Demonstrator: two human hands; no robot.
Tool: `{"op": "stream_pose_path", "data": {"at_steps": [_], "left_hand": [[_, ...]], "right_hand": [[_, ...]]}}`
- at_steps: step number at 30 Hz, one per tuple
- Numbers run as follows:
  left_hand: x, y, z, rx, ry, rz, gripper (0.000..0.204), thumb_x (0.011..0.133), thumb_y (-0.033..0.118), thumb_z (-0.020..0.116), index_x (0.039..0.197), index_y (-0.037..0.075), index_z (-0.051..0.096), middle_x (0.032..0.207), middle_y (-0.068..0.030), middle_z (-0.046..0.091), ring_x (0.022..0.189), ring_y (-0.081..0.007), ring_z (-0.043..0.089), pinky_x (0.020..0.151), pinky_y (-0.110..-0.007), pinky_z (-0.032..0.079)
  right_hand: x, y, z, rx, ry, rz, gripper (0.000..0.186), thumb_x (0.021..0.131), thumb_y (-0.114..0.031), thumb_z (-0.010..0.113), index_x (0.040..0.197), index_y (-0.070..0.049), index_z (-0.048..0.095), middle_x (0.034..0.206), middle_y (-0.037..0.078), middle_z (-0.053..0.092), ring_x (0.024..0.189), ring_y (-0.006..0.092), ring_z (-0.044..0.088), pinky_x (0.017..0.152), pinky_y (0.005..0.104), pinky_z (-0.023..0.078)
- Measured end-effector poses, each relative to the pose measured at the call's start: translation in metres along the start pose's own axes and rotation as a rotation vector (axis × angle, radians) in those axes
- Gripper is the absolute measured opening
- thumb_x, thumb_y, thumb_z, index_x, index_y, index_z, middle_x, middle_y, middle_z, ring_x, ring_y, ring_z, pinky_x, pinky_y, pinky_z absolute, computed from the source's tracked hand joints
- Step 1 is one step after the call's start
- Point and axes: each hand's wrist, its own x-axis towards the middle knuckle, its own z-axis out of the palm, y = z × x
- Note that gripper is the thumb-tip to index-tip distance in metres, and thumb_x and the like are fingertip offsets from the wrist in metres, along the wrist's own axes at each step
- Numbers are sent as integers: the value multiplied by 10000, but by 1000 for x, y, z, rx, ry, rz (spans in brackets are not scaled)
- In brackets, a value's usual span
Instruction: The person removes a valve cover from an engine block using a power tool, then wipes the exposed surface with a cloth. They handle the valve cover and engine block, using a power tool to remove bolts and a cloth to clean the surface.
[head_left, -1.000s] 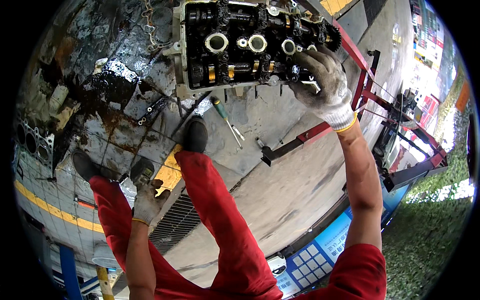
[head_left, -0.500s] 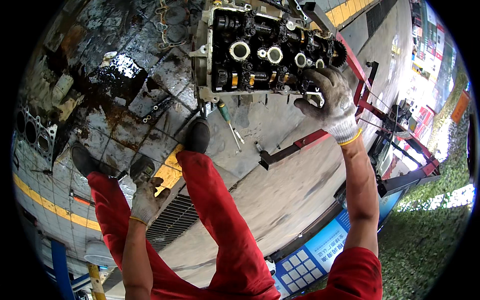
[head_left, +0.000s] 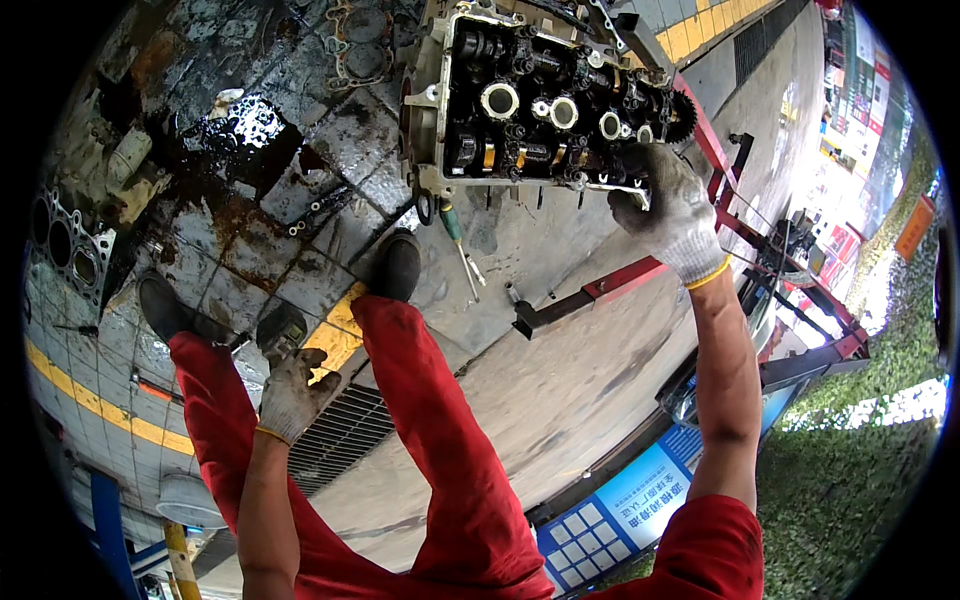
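Observation:
A greasy engine cylinder head [head_left: 431, 150] with exposed camshafts stands at the top centre, a dark toothed sprocket [head_left: 682, 116] at its right end. My right hand [head_left: 676, 215], in a soiled white knit glove, is closed around its lower right corner, thumb below and fingers over the rim. Low on the left, beside my leg, my gloved left hand [head_left: 290, 396] is wrapped around a dark power tool [head_left: 281, 328] that looks like an impact wrench. A silver tip projects from the tool toward my boot. Its handle is mostly hidden by the glove.
A green-handled screwdriver [head_left: 452, 224] lies below the cylinder head. Red stand legs [head_left: 620, 281] extend to the right. Dark oil [head_left: 215, 170] covers tiles at left, near an engine block [head_left: 75, 245] and a gasket [head_left: 340, 45]. A floor grate [head_left: 345, 435] runs between my legs.
The cylinder head has shifted slightly right and tilted a little, with my right hand on its corner. My right thumb has drawn closer to the rim. My left hand stays nearly in place.

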Motion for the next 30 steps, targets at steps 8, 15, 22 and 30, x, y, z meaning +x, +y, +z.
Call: {"op": "stream_pose_path", "data": {"at_steps": [8, 15, 22, 30], "left_hand": [[3, 4, -7, 12, -7, 12, 378, 907, 326, 806, 1174, 80, 703, 1091, -186, 724, 990, -385, 707, 860, -485, 571], [3, 4, -7, -10, 3, 27, 379, 909, 320, 806, 1175, 69, 704, 1070, -183, 730, 1001, -387, 710, 864, -484, 571], [4, 2, -9, 33, -61, -1, 379, 924, 286, 812, 1208, 84, 664, 1134, -137, 736, 1039, -307, 735, 871, -441, 591], [3, 6, -10, -9, -48, -9, 356, 910, 239, 821, 1187, 85, 660, 1101, -135, 745, 1026, -306, 743, 876, -427, 592]], "right_hand": [[6, -5, 3, -35, -12, -5, 463, 808, -107, 784, 1230, -22, 610, 974, 186, 703, 898, 390, 701, 797, 490, 568], [17, -23, -11, -260, -170, 48, 627, 810, -97, 761, 1411, -56, 585, 1115, 197, 714, 1011, 377, 714, 894, 485, 578], [-7, -8, 5, 175, 2, 135, 556, 789, -65, 764, 1325, -47, 616, 1102, 184, 702, 1022, 374, 713, 891, 462, 579], [2, -3, 7, -37, -29, 34, 597, 782, -83, 762, 1356, -76, 600, 1138, 208, 658, 1008, 409, 674, 863, 504, 564]]}}
